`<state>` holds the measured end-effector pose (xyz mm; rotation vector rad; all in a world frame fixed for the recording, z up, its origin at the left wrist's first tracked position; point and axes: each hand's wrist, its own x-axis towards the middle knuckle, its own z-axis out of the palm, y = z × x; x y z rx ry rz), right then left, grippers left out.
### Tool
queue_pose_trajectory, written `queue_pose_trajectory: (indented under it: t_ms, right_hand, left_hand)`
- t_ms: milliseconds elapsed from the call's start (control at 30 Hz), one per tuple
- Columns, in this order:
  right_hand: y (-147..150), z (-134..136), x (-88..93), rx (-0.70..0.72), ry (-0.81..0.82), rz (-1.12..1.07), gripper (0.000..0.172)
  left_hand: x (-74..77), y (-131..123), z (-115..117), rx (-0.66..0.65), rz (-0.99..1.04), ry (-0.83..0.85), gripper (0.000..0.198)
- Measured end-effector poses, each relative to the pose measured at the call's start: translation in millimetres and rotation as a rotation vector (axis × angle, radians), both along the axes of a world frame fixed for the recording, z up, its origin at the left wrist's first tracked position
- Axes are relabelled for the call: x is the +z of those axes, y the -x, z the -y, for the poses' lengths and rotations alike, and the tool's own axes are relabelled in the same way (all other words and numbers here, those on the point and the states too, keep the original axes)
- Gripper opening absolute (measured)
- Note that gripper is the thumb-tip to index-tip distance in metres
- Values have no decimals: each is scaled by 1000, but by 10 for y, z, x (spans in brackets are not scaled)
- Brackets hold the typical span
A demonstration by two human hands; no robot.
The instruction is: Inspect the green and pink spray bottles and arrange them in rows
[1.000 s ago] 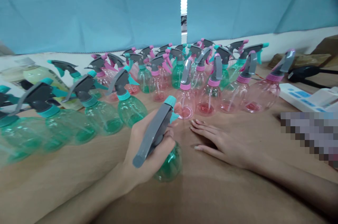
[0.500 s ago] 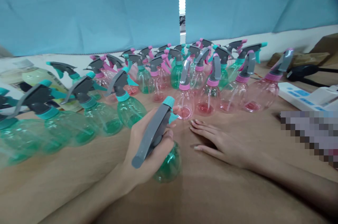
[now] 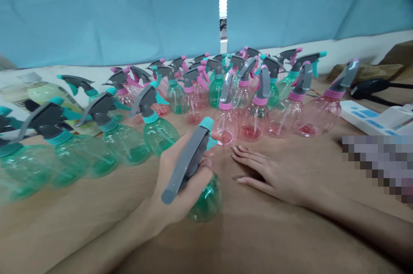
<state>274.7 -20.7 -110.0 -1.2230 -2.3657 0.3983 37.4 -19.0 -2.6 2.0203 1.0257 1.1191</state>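
My left hand (image 3: 176,188) is wrapped round the neck of a green spray bottle (image 3: 206,201) with a grey trigger head (image 3: 187,162) and a teal nozzle; the bottle stands on the brown table (image 3: 258,231) in front of me. My right hand (image 3: 267,170) lies flat on the table just right of it, fingers stretched out and holding nothing. Its fingertips point toward the nearest pink spray bottle (image 3: 224,123).
Several green spray bottles (image 3: 158,130) stand in a row at the left, and several pink ones (image 3: 303,115) fill the middle and right. A white device (image 3: 374,119) and a black cable lie at the right edge. Blue curtains (image 3: 112,11) hang behind.
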Motion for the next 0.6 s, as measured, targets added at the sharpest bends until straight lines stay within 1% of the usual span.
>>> queue_pose_trajectory:
  t_ms: [133, 333, 500, 600]
  right_hand:
    - [2, 1, 15, 2, 16, 30, 61]
    - [-1, 0, 22, 13, 10, 31, 61]
    - [-1, -6, 14, 9, 8, 19, 60]
    - [-1, -6, 0, 6, -4, 11, 60]
  left_hand:
    - [-10, 7, -9, 7, -26, -18, 11]
    - [-34, -6, -26, 91, -50, -59, 11]
    - [4, 25, -15, 21, -107, -54, 7]
    - [38, 26, -1, 10, -99, -30, 5]
